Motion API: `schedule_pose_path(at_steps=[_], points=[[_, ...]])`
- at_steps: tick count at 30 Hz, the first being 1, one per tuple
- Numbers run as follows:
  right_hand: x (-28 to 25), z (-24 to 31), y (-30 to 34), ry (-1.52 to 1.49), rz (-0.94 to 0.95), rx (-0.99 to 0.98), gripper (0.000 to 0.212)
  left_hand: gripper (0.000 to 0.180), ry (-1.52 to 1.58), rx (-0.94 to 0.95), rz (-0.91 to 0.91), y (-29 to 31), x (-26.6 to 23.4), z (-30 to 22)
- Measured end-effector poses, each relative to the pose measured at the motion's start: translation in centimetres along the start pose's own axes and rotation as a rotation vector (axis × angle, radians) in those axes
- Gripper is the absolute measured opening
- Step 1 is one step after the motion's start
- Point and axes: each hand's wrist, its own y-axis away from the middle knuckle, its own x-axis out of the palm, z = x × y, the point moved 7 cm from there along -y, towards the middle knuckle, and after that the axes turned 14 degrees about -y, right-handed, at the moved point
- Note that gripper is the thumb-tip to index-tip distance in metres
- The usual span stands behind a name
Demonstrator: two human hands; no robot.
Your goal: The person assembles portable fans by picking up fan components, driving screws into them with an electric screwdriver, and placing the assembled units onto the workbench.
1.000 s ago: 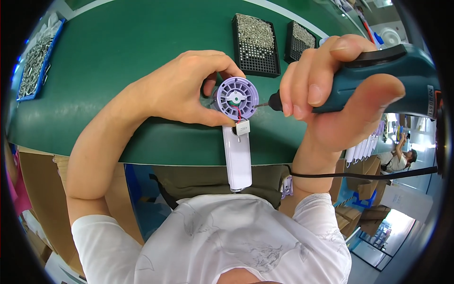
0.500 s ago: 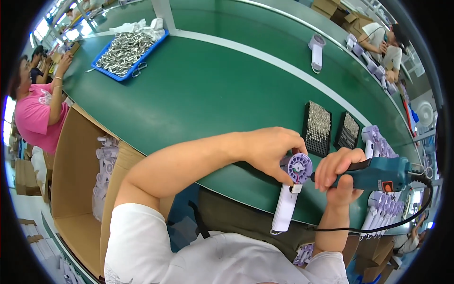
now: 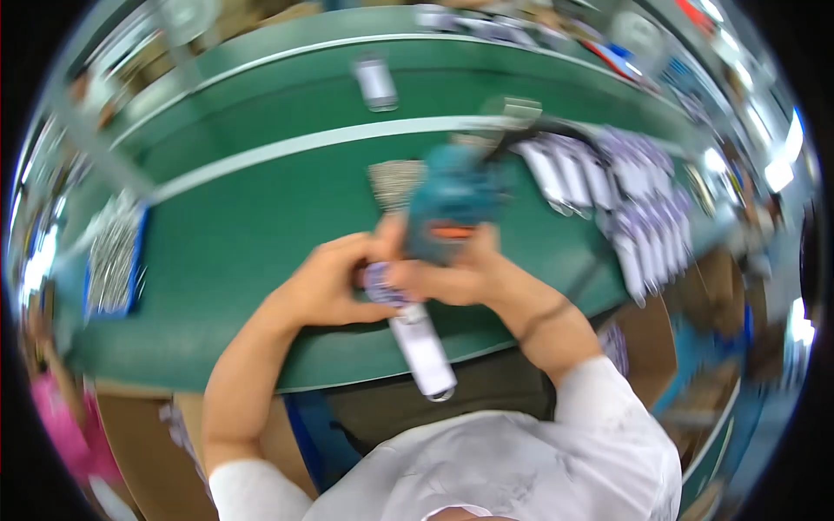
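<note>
Though the picture is smeared by motion, both hands can be made out meeting over the near edge of the green worktop (image 3: 243,226). The left hand (image 3: 334,282) has its fingers (image 3: 369,300) curled shut around a small purple and white part (image 3: 382,285), the thumb lying along its upper side. From that part a white handle (image 3: 423,347) runs down and toward the person, tilted, its rounded end hanging past the worktop's front edge. The right hand (image 3: 452,278) is closed around a teal power screwdriver (image 3: 452,204), held above the part and just touching it as far as the blur allows; whether the tip sits in the part cannot be told. A dark cable (image 3: 539,130) arcs away from the tool's far end.

Just behind the tool lies a dark tray (image 3: 395,181) of small pieces. To the right a spread of white and purple handles (image 3: 625,200), like the one held, covers the worktop. At the left edge sits a blue tray (image 3: 113,260) holding greyish metal bits. Farther back, beyond a pale stripe (image 3: 304,143) across the worktop, one more white piece (image 3: 376,82) lies alone. The person's white shirt (image 3: 521,469) fills the lower edge, and a pink sleeve (image 3: 65,425) of someone else shows at lower left.
</note>
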Motion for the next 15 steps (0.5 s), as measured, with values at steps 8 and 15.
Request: schedule_pose_path(at_steps=[8,15], points=[[-4.7,15.8,9.8,-0.355,-0.028,-0.435,0.049,0.054,-0.129,-0.191,-0.02,-2.3,2.9,-2.8],[-3.6,17.4,22.5,-0.081,-0.318,-0.696,0.035,0.054,-0.176,-0.036,-0.053,-4.0,3.4,-6.9]])
